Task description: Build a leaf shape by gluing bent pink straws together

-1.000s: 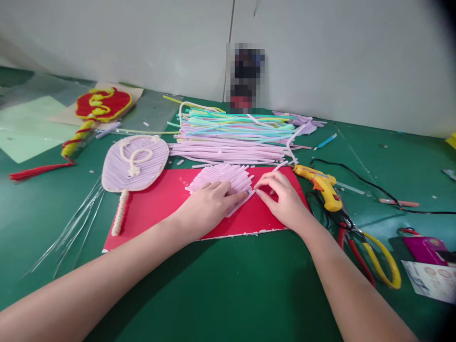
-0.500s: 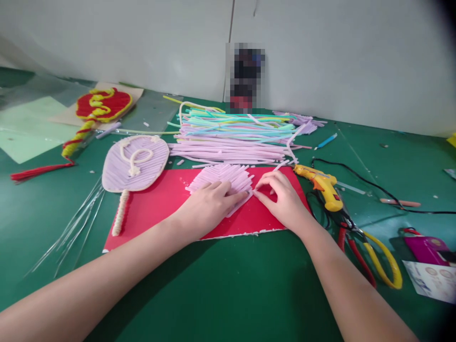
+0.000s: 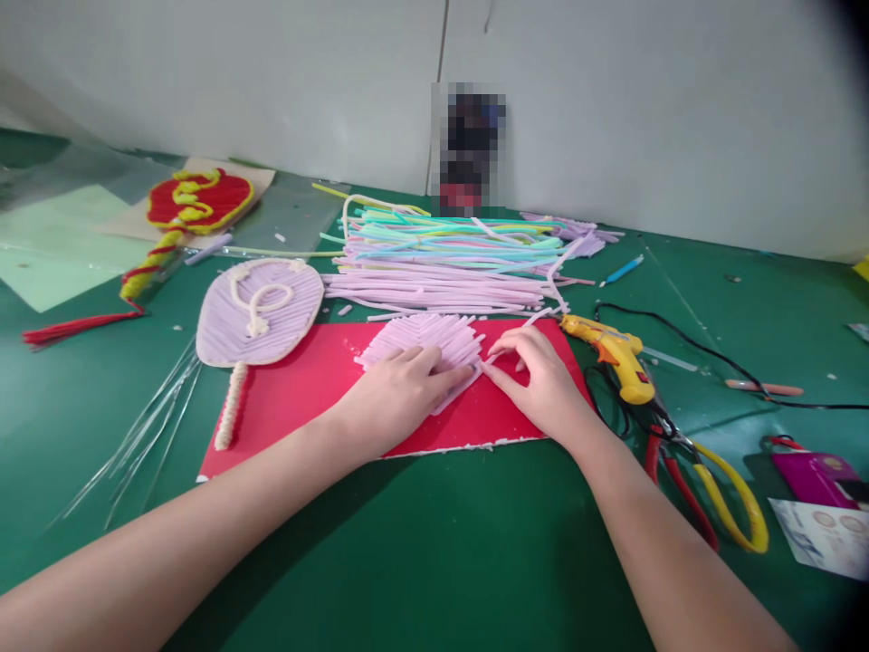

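Observation:
On a red board [image 3: 299, 398] lies a rounded panel of lilac pipe cleaners [image 3: 424, 333], its strands laid side by side in slanted rows. My left hand [image 3: 397, 394] holds the panel down from above, fingers bent over it and the thumb along its lower right edge. A lilac pipe cleaner [image 3: 538, 317] runs along that edge and up through my right hand [image 3: 533, 376], whose thumb and index finger pinch it just beside the left thumb. My left fingertips are partly hidden behind the hand.
A pile of pastel pipe cleaners [image 3: 441, 281] lies behind the board. Left are a lilac fan [image 3: 272, 299], a red fan [image 3: 204, 199] and thin wires [image 3: 146, 426]. A yellow glue gun [image 3: 621, 358] with black cord, pliers [image 3: 737, 498] and a blue pen [image 3: 623, 270] lie right.
Both hands stay in almost the same place. The pipe cleaner's free end above my right hand has shifted very slightly; the view itself moved a little.

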### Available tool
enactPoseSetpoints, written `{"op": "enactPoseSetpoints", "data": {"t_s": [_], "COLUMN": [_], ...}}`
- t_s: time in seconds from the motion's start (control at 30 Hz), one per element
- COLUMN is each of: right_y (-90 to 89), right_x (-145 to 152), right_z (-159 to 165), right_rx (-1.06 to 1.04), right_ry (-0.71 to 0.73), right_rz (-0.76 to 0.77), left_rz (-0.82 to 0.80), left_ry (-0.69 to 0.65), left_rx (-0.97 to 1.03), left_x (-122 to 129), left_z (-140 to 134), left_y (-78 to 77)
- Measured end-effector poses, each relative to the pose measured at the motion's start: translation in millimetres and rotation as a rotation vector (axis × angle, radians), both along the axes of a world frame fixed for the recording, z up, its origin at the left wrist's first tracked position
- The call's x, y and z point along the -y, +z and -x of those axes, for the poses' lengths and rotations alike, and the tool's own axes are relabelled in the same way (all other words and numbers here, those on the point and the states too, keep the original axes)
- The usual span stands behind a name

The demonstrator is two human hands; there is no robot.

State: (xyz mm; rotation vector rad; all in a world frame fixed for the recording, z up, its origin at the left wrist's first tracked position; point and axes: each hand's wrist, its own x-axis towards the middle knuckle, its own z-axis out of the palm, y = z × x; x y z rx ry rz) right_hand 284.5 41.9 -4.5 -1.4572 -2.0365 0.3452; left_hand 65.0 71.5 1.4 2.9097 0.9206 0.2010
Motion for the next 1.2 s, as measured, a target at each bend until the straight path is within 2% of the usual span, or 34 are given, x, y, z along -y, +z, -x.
{"op": "enactPoseSetpoints", "data": {"t_s": [0.6,0.77,1.03,1.2], "right_y": [0.0,-0.4,1.5,2.3], "right_x": [2.9,2.2,2.3,3.4], "right_z": [5.1,3.9,4.4,5.3], "right_rx": [0.071,0.019,0.015,0.044], "right_ry": [-0.032,-0.062,-0.041,-0.038], "right_rz": [-0.047,-0.041,-0.035,-0.043], "left_rz": [-0.023,-0.03,0.009,0.117], "left_ry": [0.022,0.02,0.023,0.027], "left_rx": [0.048,0.034,0.027,0.023], "left_x": [0.0,-0.4,-0.5,-2.1], "left_z": [-3.6,-3.2,-2.5,0.1], "left_y": [2.5,1.8,1.4,4.1]}}
